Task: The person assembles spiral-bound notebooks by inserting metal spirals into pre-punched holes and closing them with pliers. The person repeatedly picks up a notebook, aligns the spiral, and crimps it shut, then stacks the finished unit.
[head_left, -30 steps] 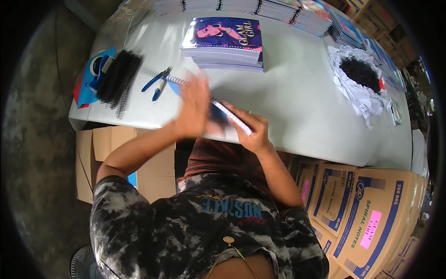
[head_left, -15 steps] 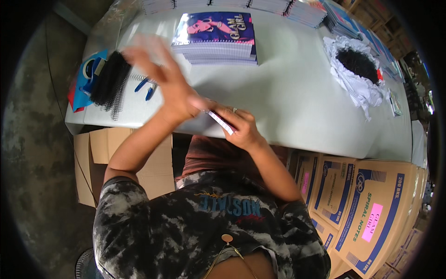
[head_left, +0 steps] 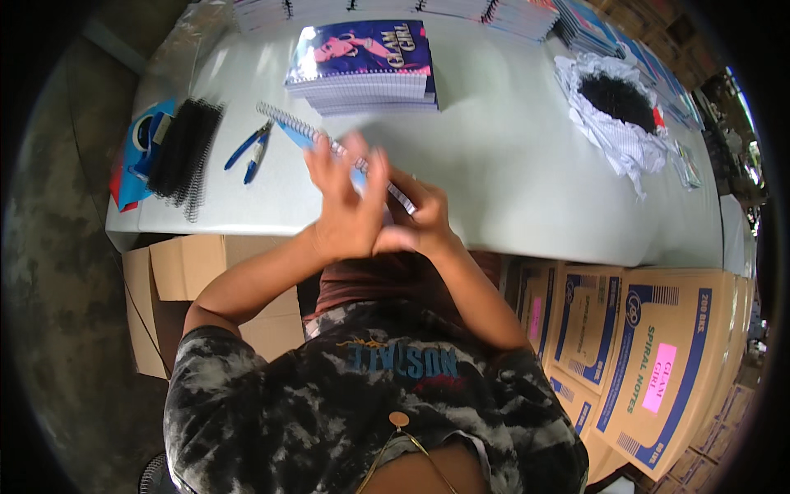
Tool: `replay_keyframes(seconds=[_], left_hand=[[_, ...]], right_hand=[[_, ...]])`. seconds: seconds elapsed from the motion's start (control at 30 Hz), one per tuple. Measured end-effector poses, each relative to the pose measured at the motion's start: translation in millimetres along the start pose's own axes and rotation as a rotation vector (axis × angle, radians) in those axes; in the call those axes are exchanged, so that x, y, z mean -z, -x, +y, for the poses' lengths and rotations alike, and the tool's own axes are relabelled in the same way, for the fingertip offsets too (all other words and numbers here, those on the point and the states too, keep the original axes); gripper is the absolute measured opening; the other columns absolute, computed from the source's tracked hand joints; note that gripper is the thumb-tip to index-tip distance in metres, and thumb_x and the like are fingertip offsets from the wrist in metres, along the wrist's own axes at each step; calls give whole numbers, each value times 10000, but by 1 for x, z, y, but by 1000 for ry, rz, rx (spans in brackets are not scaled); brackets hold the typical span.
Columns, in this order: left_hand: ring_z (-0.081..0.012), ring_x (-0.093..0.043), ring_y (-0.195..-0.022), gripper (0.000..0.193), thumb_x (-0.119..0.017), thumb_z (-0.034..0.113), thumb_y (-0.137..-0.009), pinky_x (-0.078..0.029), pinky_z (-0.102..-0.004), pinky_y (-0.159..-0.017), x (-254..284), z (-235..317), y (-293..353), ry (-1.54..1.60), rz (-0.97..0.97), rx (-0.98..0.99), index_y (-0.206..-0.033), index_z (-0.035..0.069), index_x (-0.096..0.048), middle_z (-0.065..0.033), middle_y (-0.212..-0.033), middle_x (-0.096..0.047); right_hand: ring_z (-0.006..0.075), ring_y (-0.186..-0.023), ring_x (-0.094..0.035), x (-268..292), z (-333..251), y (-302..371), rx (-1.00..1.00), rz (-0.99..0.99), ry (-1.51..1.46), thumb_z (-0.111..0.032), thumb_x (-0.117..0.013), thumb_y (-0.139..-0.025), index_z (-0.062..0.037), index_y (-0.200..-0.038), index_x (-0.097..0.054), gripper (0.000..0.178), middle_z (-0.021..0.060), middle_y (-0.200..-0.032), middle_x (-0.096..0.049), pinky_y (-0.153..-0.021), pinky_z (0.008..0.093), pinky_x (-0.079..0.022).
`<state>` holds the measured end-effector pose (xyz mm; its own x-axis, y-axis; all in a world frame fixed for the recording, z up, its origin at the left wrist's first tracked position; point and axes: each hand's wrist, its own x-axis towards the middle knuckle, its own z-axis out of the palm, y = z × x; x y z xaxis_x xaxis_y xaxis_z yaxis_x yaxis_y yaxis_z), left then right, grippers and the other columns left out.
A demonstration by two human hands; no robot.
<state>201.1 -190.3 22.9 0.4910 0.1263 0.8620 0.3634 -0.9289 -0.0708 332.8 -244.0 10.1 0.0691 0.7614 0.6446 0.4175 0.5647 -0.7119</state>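
Observation:
Above the table's near edge, my right hand (head_left: 429,216) is closed round one end of a notebook (head_left: 401,198) turned edge-up, with a strip of light blue cover showing. A spiral coil (head_left: 286,118) runs along its spine, and its free end sticks out past the far corner. My left hand (head_left: 350,206), partly smeared by motion, lies over the coil and notebook with its fingers stretched and spread. The palms hide much of the notebook. Left of it, blue-handled pliers (head_left: 249,152) lie on the table.
A stack of notebooks (head_left: 362,86) stands ahead. At left lie a bundle of black coils (head_left: 185,156) and a tape dispenser (head_left: 146,132). A cloth (head_left: 576,123) holding a dark tangle (head_left: 621,103) sits right. Cardboard boxes (head_left: 642,362) stand below the table, at right.
My left hand has come down from its raised place at left onto the notebook's spine. The coil's protruding end and the pliers are now in plain sight. The whole view has shifted slightly.

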Motion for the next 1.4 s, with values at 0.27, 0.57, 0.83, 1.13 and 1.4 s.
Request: replay_keyframes(seconds=[0.27,0.57,0.83,1.13,1.4], left_hand=[[-380,-415,-1213,592,-535,204,-887,-378,-388,-964,79,31,-63,913,-469,502,-1349,-58,-274,-297,-1318,-371],[-69,-578,-751,183,-612,119,-853,-469,-201,-692,-7,-16,-69,1355,-261,1077,-980,-11,-637,-40,-846,-654],[-62,-551,-757,73,-600,4,-759,-445,-220,-722,-36,-49,-69,1485,-448,963,-820,43,-589,-4,-800,-599],[-335,-448,-1163,605,-643,339,-783,-396,-421,-923,-41,-107,-77,-174,-292,209,-1264,43,-424,-186,-1260,-462],[-259,-636,-702,215,-542,178,-838,-504,-329,-610,21,-88,-65,-37,-707,243,-1023,89,-604,-86,-800,-654]], right_hand=[[397,-1308,-202,31,-61,-26,378,-63,186,-447,-492,-819,-1,-1383,-201,776,211,-1412,-259,-1045,522,-94],[79,-654,-558,83,-26,-50,-525,2,-218,-39,-663,-778,48,-791,-586,117,40,-727,-633,-606,244,-460],[209,-678,-580,79,-47,-64,-399,10,344,44,-706,-649,7,-800,-569,207,105,-750,-591,-612,313,-461],[396,-1289,-241,93,48,-23,-222,-128,1053,-316,-587,-830,-69,-1246,-481,495,192,-1362,-346,-1026,565,-164],[382,-1360,-19,80,25,5,-408,-13,272,-369,-659,-786,-39,-1417,-110,899,201,-1474,-67,-1083,479,-108]])
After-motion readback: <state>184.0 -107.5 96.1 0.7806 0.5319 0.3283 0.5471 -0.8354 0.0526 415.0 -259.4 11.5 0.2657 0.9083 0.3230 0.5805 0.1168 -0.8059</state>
